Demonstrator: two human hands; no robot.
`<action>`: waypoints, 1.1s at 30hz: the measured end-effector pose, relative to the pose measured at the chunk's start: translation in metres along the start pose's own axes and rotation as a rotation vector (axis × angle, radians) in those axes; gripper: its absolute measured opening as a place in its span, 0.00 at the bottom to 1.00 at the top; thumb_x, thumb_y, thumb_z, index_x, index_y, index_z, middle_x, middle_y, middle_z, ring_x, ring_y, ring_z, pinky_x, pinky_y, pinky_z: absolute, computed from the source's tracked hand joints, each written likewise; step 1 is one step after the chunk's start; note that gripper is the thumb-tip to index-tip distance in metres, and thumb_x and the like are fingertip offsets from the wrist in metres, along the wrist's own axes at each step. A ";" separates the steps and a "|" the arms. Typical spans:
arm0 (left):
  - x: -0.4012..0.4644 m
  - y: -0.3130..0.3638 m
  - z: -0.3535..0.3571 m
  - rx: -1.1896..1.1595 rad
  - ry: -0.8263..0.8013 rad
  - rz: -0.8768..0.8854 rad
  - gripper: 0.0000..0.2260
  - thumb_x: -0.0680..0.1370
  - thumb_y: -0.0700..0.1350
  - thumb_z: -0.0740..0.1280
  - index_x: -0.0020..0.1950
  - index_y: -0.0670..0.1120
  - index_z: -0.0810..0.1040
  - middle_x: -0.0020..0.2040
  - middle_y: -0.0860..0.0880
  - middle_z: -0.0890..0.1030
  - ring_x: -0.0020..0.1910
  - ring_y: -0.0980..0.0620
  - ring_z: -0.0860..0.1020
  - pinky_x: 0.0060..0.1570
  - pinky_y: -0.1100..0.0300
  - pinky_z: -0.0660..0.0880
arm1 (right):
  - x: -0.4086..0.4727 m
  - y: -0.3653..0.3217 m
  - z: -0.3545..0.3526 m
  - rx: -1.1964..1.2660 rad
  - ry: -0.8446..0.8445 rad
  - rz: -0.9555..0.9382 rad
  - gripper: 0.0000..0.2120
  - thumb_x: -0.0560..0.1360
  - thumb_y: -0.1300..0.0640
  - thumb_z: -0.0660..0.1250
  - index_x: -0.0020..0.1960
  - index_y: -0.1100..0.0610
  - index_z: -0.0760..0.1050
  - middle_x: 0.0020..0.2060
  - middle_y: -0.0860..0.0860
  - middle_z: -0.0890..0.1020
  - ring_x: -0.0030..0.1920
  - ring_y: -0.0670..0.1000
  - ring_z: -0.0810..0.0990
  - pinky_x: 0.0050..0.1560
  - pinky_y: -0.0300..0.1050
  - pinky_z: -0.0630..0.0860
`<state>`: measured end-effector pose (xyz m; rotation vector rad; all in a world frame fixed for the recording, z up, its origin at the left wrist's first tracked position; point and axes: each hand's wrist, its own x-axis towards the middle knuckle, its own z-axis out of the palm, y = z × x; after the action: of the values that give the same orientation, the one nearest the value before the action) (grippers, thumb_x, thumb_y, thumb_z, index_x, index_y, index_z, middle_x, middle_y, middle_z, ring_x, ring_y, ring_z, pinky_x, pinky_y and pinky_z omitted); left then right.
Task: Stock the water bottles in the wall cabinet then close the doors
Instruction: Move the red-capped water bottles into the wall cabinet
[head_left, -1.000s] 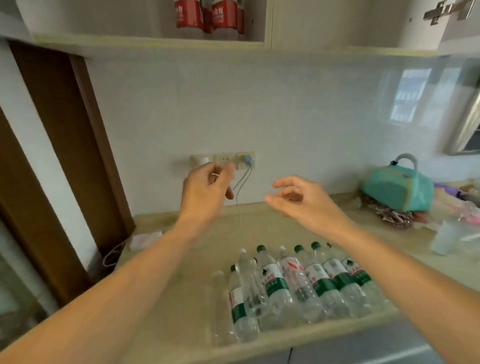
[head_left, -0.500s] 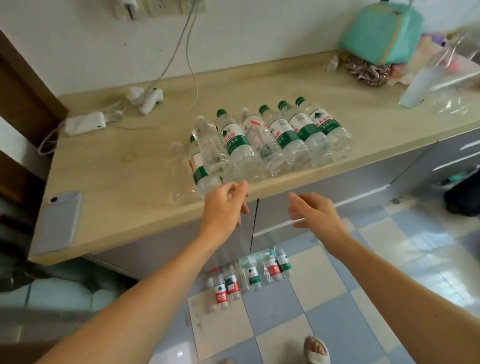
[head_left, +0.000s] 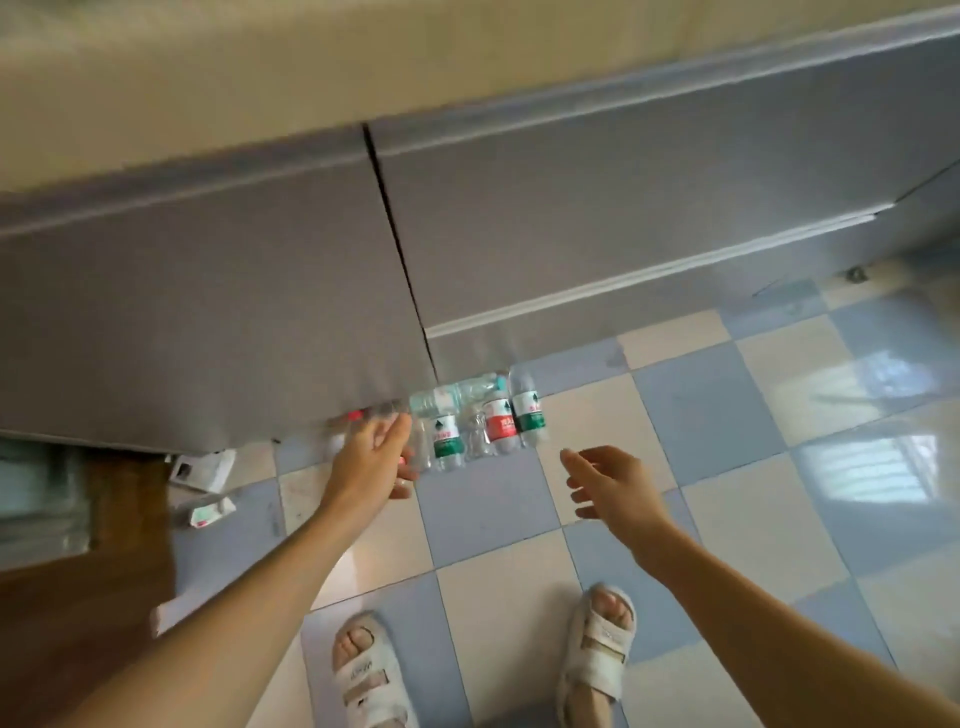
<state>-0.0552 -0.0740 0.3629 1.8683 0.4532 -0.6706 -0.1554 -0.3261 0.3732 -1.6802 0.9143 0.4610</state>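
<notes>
Several water bottles stand on the checkered floor against the grey base cabinet: one with a green label (head_left: 447, 441), one with a red label (head_left: 500, 426), another green-labelled one (head_left: 528, 413). My left hand (head_left: 371, 457) hangs in front of the leftmost bottles with relaxed fingers and hides part of them. My right hand (head_left: 610, 480) reaches out below and to the right of the row, fingers spread, holding nothing. The wall cabinet is out of view.
The grey base cabinet doors (head_left: 571, 208) fill the upper view under the beige countertop edge (head_left: 260, 67). Paper scraps (head_left: 205, 470) lie on the floor at left beside a brown door (head_left: 78, 571). My sandalled feet (head_left: 597, 654) stand on the tiles.
The view has dropped from the wall and countertop to the floor. Both hands have moved down from counter height toward the floor bottles.
</notes>
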 end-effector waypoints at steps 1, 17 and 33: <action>0.013 -0.020 0.019 -0.011 0.000 -0.028 0.12 0.84 0.53 0.63 0.50 0.46 0.76 0.44 0.43 0.80 0.36 0.47 0.81 0.31 0.57 0.79 | 0.018 0.019 0.001 0.007 -0.010 0.026 0.14 0.80 0.45 0.68 0.55 0.56 0.78 0.45 0.55 0.84 0.46 0.56 0.84 0.49 0.51 0.84; 0.197 -0.207 0.217 0.435 -0.189 0.065 0.28 0.82 0.59 0.63 0.78 0.47 0.65 0.75 0.47 0.70 0.72 0.47 0.71 0.69 0.52 0.69 | 0.272 0.211 0.032 -0.280 -0.066 0.028 0.18 0.77 0.50 0.72 0.64 0.56 0.76 0.46 0.51 0.83 0.44 0.56 0.84 0.51 0.59 0.83; 0.271 -0.264 0.319 0.546 -0.123 0.251 0.36 0.82 0.61 0.61 0.83 0.56 0.44 0.82 0.49 0.34 0.82 0.42 0.44 0.77 0.42 0.55 | 0.400 0.252 0.087 -0.299 0.055 -0.245 0.35 0.75 0.63 0.71 0.79 0.49 0.65 0.67 0.55 0.76 0.66 0.55 0.76 0.64 0.41 0.69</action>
<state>-0.0788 -0.2691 -0.0910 2.3255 -0.0596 -0.7834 -0.0859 -0.4003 -0.0968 -2.0571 0.6903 0.4002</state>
